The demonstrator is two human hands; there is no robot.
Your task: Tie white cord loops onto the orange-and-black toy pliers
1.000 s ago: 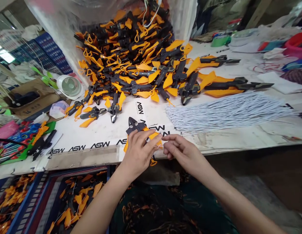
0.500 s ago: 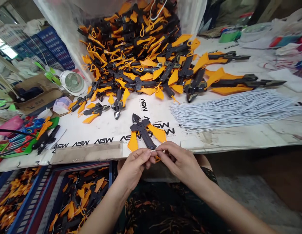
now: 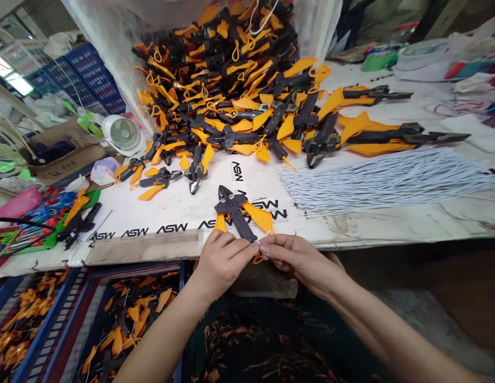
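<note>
My left hand (image 3: 221, 263) is closed on the end of the black-and-orange pliers (image 3: 233, 217), which lie on the white table (image 3: 171, 207) near its edge, while my right hand (image 3: 299, 263) pinches a thin white cord (image 3: 263, 246) right there

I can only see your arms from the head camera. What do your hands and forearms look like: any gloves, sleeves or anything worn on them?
Both are bare. The left hand and right hand wear no gloves, and no rings show. The left forearm and right forearm show no sleeves, watch, bands, cables or markings.
</note>
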